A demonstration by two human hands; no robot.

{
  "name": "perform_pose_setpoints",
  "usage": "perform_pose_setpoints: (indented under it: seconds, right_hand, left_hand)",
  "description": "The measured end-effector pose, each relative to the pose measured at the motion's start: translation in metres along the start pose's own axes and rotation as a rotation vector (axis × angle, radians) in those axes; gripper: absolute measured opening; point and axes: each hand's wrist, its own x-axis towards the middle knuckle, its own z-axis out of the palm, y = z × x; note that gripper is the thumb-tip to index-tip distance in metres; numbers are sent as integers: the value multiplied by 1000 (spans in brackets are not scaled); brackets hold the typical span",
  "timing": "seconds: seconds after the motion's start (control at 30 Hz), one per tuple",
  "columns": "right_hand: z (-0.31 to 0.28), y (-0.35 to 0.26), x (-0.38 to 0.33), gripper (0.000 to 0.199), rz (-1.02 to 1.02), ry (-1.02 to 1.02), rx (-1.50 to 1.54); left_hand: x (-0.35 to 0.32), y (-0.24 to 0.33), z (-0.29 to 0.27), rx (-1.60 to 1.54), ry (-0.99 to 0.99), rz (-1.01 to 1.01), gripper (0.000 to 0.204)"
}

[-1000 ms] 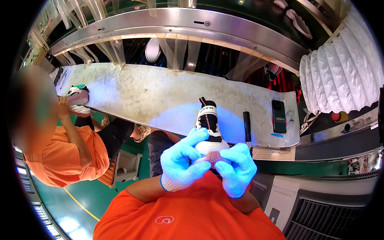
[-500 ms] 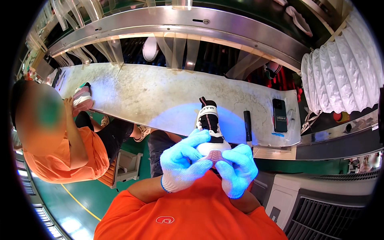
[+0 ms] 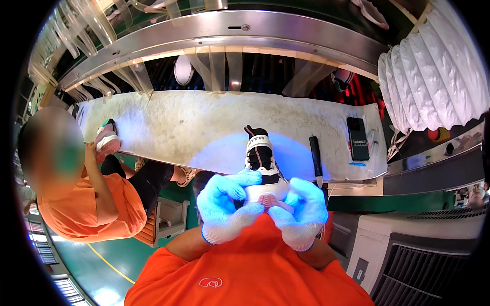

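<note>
Grips (image 3: 223, 205) (image 3: 303, 217) on shoe (image 3: 262, 159), toe (image 3: 266, 192) toward body (image 3: 250, 270)

Long workbench (image 3: 204, 113) across the middle of the view, its pale top scuffed with grey stains and bowed by the wide lens. Blue light pools along the centre of its near edge. On the right of that glow lies a black-handled blade (image 3: 315, 155), its metal tip toward the near edge. Further right is a black phone (image 3: 358, 137), with a small blue item (image 3: 357, 164) just below it and a clear plastic piece (image 3: 374, 140) beside it, too faint to identify. Below the bench, a green floor (image 3: 140, 257) carries a yellow line (image 3: 109, 262) and a grey-framed, orange-slatted seat (image 3: 176, 230)
</note>
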Motion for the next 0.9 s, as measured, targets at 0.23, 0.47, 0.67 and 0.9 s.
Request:
perform_pose_setpoints:
  seconds: [0.23,0.47,0.67,0.9]
  right_hand:
    - [2,-2,3,78,103,-35,-5]
    - [-7,-2,17,77,-29,-139,-196]
    - [-7,-9,31,71,-110,-102,-314]
    - [5,-9,36,69,-229,-144,-352]
  left_hand:
    - [19,-3,-17,163,-241,33,53]
    - [37,-15,-26,389,-403,139,65]
    - [42,-12,-27,341,-428,116,68]
    - [34,1,-29,97,-380,-121,64]
